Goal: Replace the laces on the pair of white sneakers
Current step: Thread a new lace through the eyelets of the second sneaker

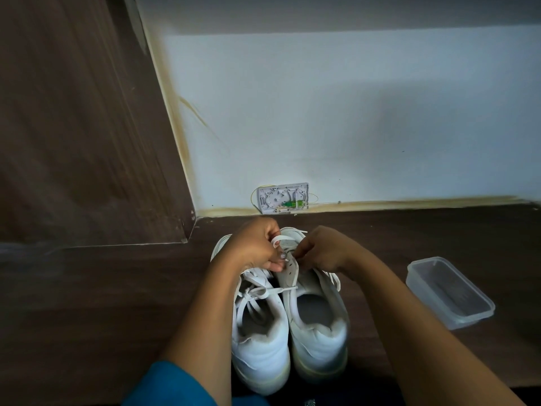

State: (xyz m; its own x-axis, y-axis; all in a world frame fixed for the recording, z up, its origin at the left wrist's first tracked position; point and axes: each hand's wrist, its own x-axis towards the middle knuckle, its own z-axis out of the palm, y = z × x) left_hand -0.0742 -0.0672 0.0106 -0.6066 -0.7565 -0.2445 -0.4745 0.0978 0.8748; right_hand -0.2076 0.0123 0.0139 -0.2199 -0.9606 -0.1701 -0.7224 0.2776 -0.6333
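Two white sneakers stand side by side on the dark wooden floor, heels toward me. The left sneaker (260, 326) is laced, with loose ends lying across its tongue. The right sneaker (317, 317) has bare upper eyelets, and a white lace (281, 239) loops near its toe. My left hand (257, 244) pinches that lace over the toe end. My right hand (319, 249) pinches the lace at the eyelets on the sneaker's right side. Both hands hide the toe parts of the shoes.
An empty clear plastic container (449, 291) sits on the floor to the right of the sneakers. A small open wall box (283, 198) with thin wires sits at the base of the white wall. A dark wooden panel (82, 127) rises at the left.
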